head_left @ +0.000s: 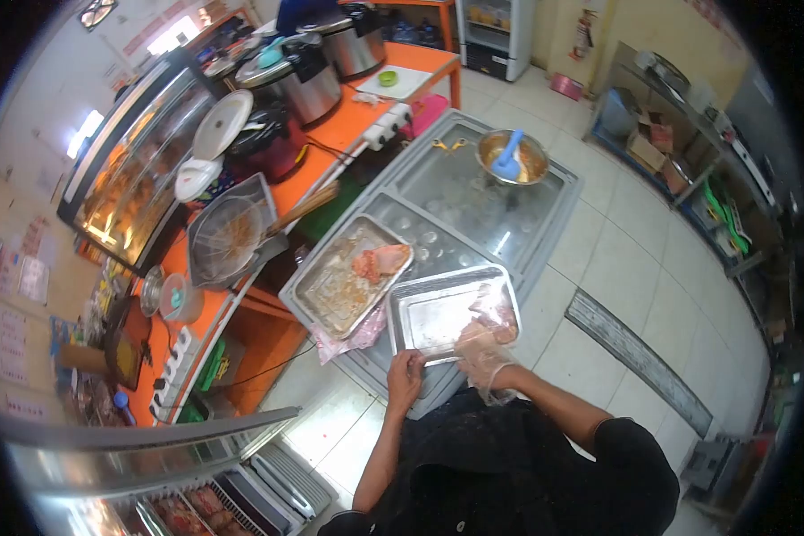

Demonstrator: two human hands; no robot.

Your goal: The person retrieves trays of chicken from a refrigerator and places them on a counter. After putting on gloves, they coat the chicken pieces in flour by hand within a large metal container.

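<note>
My left hand (406, 372) is closed on the near left rim of a shiny metal tray (429, 317). A clear plastic glove covers my right hand (484, 355), which reaches over the tray's near right corner. Its fingers are at a piece of raw meat (498, 320) in the right end of the tray and seem to grip it; the glove partly hides them. To the left, a second metal tray (330, 295), smeared with orange-brown residue, holds a reddish, marinated-looking piece of meat (380, 262).
Both trays rest on a grey worktop (469, 201). Farther back stand a steel bowl (538, 165) with a blue scoop (507, 159) and yellow-handled scissors (449, 145). Pink plastic (353, 342) lies beneath the left tray. An orange counter (424, 59) with cookers runs along the left.
</note>
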